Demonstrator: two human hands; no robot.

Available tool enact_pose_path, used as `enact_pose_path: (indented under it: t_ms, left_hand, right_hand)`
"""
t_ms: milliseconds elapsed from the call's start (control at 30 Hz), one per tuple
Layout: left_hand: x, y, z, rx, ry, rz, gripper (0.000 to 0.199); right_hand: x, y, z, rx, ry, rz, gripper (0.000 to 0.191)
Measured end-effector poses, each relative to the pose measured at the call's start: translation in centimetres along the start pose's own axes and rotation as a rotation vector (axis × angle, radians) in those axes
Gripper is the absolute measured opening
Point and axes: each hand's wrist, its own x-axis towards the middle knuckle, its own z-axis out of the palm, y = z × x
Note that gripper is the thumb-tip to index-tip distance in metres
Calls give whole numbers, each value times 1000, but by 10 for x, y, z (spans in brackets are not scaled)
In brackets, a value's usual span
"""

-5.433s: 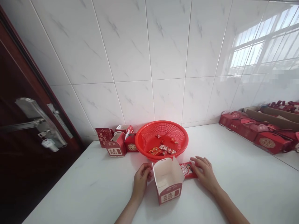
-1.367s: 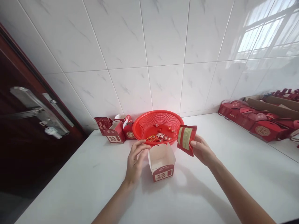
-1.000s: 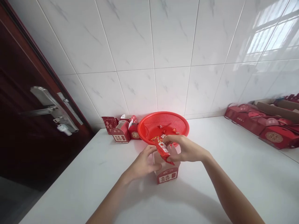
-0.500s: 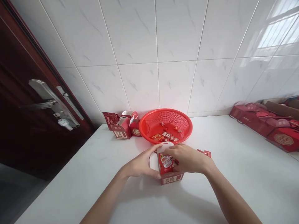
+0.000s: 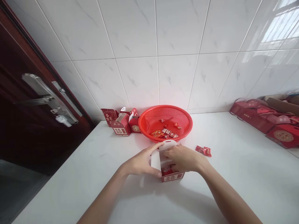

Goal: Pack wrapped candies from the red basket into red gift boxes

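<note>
Left hand (image 5: pixel 143 163) holds a box (image 5: pixel 173 177); another box (image 5: pixel 121 128) reads "歡喜".

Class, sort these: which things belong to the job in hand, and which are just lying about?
In the job:
Open red-and-white cardboard box, left hand holding it
Glossy red packet inside, by right hand
Probably round red plastic mesh basket, two small shiny red packets

Lying about, seemingly:
Red cardboard boxes at back left
Row of red cardboard boxes at right
</note>
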Motion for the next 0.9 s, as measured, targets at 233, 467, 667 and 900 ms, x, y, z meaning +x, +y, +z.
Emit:
enact_pose_path:
  t_ms: [233,467,667,900]
  left_hand:
    - [0,-2,1,-21,-12,-26,108]
    - [-1,-5,1,17,31,-10,106]
    - [0,-5,2,45,5,-27,109]
    - [2,-10,3,26,5,-9,110]
  right_hand:
    - [1,-7,-3,39,-114,12,16]
    - [13,-13,2,-10,-238,58,16]
    - [19,-14,10,-57,-227,101,24]
    - [19,-10,7,-75,-220,43,21]
